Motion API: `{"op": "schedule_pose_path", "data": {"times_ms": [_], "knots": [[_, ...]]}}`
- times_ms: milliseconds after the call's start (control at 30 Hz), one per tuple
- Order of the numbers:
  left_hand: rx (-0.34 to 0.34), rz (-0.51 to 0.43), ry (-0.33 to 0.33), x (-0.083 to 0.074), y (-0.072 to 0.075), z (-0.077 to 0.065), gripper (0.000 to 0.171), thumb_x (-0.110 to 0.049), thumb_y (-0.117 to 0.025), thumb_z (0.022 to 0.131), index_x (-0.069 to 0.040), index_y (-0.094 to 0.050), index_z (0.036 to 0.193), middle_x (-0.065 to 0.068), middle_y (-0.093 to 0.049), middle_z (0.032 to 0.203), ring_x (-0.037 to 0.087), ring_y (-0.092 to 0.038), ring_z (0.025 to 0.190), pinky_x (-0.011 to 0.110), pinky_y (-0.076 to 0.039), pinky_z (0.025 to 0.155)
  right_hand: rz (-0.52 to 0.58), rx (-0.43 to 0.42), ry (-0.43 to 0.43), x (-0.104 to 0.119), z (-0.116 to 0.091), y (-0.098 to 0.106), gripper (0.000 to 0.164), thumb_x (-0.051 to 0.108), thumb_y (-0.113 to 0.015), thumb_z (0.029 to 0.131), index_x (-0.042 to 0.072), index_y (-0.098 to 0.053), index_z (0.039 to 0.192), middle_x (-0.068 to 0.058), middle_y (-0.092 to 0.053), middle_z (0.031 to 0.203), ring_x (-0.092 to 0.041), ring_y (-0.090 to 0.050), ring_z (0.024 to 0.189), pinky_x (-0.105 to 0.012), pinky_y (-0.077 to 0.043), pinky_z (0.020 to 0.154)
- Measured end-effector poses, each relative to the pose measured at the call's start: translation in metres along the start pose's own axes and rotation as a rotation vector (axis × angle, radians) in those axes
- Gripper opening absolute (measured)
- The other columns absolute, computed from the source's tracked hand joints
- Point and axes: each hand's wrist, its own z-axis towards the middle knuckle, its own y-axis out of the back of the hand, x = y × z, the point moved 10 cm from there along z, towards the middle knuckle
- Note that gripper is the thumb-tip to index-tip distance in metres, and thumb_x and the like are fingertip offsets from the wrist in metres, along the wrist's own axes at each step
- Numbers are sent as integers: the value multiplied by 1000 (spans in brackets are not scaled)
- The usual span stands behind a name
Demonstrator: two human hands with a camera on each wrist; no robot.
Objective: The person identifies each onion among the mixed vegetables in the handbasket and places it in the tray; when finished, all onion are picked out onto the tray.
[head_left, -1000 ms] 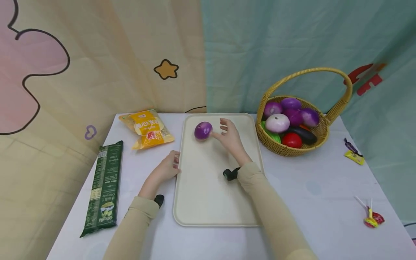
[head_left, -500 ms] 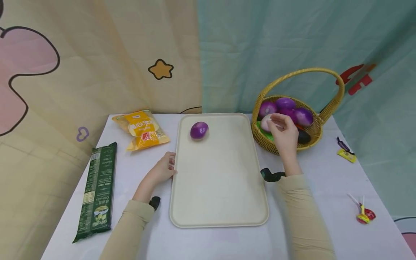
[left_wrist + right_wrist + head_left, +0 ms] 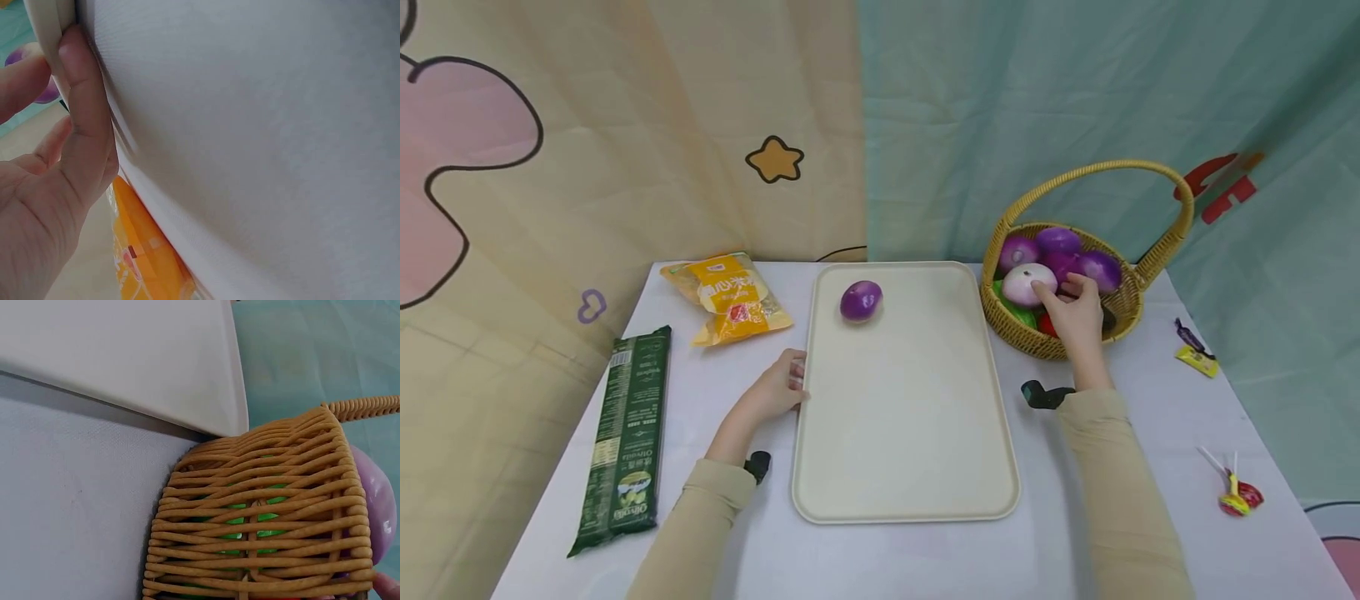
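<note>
My left hand (image 3: 772, 389) pinches the left rim of a cream tray (image 3: 910, 417); in the left wrist view the thumb and fingers (image 3: 84, 119) lie on either side of that rim. One shiny purple onion (image 3: 861, 301) sits near the tray's far left corner. At the wicker basket (image 3: 1026, 337), my right hand (image 3: 1078, 325) reaches over the near rim, its thumb touching a pale onion (image 3: 1028, 285) and its fingers extended toward the purple onions (image 3: 1099, 271) behind. Only a fingertip (image 3: 389, 589) of it shows in the right wrist view.
Inside the basket are also a red vegetable, something green and a dark one, partly covered by the hand. Left of the tray lie a yellow bag (image 3: 730, 296) and a green packet (image 3: 625, 442). Wrapped candies (image 3: 1197, 360) and lollipops (image 3: 1236, 496) lie at right.
My right hand has gone from beside the onion on the tray rightward to the basket, then down among the onions. The left hand has stayed at the tray's rim.
</note>
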Motion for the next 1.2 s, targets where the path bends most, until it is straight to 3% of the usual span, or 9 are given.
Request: {"op": "schedule_pose_path", "data": {"times_ms": [233, 467, 667, 833, 933, 1033, 1200], "knots": [[-1, -7, 3, -1, -1, -1, 66, 9, -59, 89, 2, -28, 147, 22, -49, 122, 25, -53, 96, 31, -57, 75, -40, 27, -71, -4, 6, -15, 92, 59, -61, 86, 3, -24, 149, -23, -41, 146, -33, -42, 133, -45, -37, 112], [-2, 17, -10, -3, -1, -1, 65, 7, -60, 90, 1, -29, 147, 22, -50, 123, 26, -52, 98, 30, -56, 76, -25, -2, -104, -6, 7, -19, 90, 55, -64, 86, 1, -25, 146, -25, -40, 146, -35, -45, 132, -43, -38, 112], [-12, 46, -9, -3, 2, -1, 65, 4, -62, 90, 1, -31, 146, 21, -52, 122, 25, -53, 98, 30, -52, 79, 14, -50, -46, 5, -6, -17, 86, 53, -67, 84, 5, -28, 144, -21, -47, 141, -30, -48, 128, -40, -42, 106], [-10, 47, 12, -2, 5, -2, 65, -1, -62, 92, -2, -30, 148, 20, -51, 125, 28, -54, 105, 38, -50, 89, 106, -74, 68, 28, -29, -23, 80, 45, -73, 82, 8, -33, 140, -13, -50, 128, -20, -52, 111, -26, -45, 92], [-10, 26, 22, -1, 6, -2, 65, -2, -62, 92, -4, -30, 148, 20, -51, 128, 30, -54, 110, 44, -48, 96, 146, -14, 140, 42, -40, -39, 78, 38, -75, 82, 8, -33, 140, -12, -47, 128, -19, -50, 112, -26, -45, 92], [-7, -2, 33, 1, 6, -2, 65, -3, -63, 92, -6, -31, 148, 20, -50, 130, 31, -54, 112, 45, -47, 99, 156, 95, 192, 51, -45, -63, 78, 32, -76, 83, 7, -32, 142, -16, -45, 136, -24, -48, 120, -36, -47, 101], [-4, -25, 44, 5, 4, -2, 66, -2, -63, 91, -5, -30, 149, 21, -50, 130, 31, -54, 112, 45, -47, 98, 139, 255, 194, 50, -42, -111, 77, 29, -75, 85, 5, -31, 144, -20, -42, 142, -33, -45, 128, -47, -42, 110]]}}
